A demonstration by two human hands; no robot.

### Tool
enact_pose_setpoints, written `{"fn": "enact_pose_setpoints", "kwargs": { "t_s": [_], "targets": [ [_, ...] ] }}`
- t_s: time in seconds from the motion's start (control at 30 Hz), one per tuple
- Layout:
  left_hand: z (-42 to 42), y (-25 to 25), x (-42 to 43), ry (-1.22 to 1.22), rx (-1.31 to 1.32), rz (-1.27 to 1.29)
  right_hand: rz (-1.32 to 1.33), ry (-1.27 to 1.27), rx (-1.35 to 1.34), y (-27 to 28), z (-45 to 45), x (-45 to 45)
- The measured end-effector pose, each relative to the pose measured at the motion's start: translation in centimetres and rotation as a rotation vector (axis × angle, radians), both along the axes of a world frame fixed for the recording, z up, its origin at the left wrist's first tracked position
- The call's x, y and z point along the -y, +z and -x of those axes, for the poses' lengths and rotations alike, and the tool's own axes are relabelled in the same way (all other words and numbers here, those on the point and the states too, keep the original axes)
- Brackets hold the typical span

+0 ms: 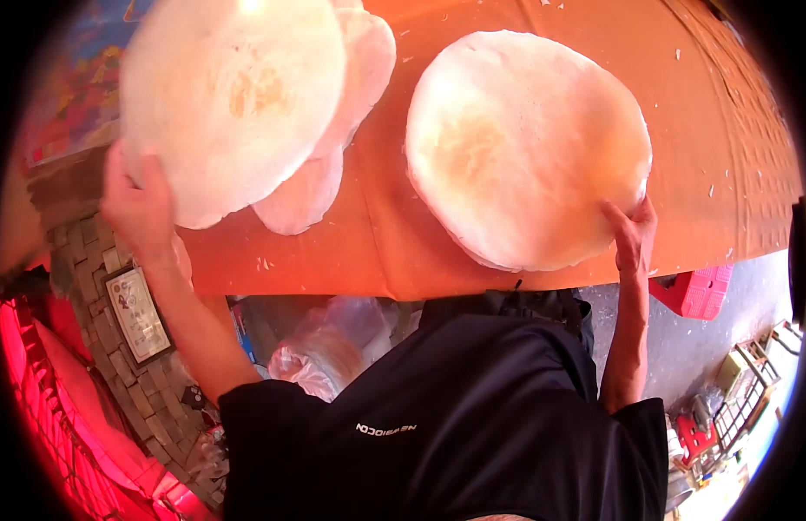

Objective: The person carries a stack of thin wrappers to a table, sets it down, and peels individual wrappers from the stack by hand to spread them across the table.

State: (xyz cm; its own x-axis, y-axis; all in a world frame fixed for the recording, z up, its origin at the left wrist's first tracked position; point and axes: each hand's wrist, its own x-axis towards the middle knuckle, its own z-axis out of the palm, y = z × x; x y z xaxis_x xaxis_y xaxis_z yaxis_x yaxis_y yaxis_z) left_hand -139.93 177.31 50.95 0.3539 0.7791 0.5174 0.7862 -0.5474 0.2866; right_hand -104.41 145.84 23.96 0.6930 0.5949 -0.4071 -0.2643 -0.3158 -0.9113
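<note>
My left hand [142,200] grips the lower left edge of a large, pale round flatbread [233,104], thumb on top and the other fingers partly hidden. This flatbread has a few light brown patches and overlaps other pale flatbreads [312,187] lying on the orange-covered table [377,234]. On the right, my right hand [633,230] pinches the lower right rim of a second round flatbread [524,156], with the thumb over its face. Its surface is slightly wavy and yellowish in places. The fingers beneath it are mostly hidden.
White crumbs dot the orange cover. Below the table's near edge are clear plastic bags [333,343] and a pink plastic stool [702,291]. A framed sign [138,314] is at the left by paving bricks. Racks and clutter [741,386] stand at the lower right.
</note>
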Motion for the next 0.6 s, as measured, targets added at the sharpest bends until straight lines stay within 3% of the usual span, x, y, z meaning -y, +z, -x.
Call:
{"fn": "enact_pose_setpoints", "kwargs": {
  "t_s": [0.03,0.1,0.17,0.2,0.23,0.3,0.37,0.43,0.47,0.6],
  "targets": [
    [0.3,-1.7,1.0,0.080,-0.191,-0.110,-0.002,0.004,-0.001,0.1,0.1,-0.1],
    [1.9,-7.7,1.8,-0.047,-0.149,-0.050,-0.031,-0.028,0.048,0.3,0.2,-0.3],
    [0.7,-12.2,4.1,0.078,-0.465,0.529,-0.042,-0.011,0.045,0.6,0.4,-0.1],
    [0.7,-16.2,5.1,-0.335,-0.329,0.389,-0.053,0.002,0.044,0.7,0.4,-0.1],
    [-1.5,-17.5,6.8,-0.304,-0.438,0.427,-0.049,0.003,0.048,1.2,0.6,-0.3],
    [-6.5,-20.3,10.0,-0.308,0.141,0.937,-0.134,0.019,-0.048,2.9,1.6,-1.1],
    [-11.7,-20.4,12.8,-0.459,0.173,0.994,-0.147,0.056,-0.134,4.5,2.5,-2.3],
    [-16.3,-21.9,15.7,-0.623,0.151,0.776,-0.142,0.017,-0.182,4.2,3.3,-3.3],
    [-17.8,-22.1,16.5,-0.650,0.162,0.794,-0.141,0.018,-0.183,4.3,3.6,-3.5],
    [-21.0,-23.3,18.2,-0.717,0.434,1.239,-0.151,0.017,-0.193,3.2,3.0,-2.7]
  ]
}}
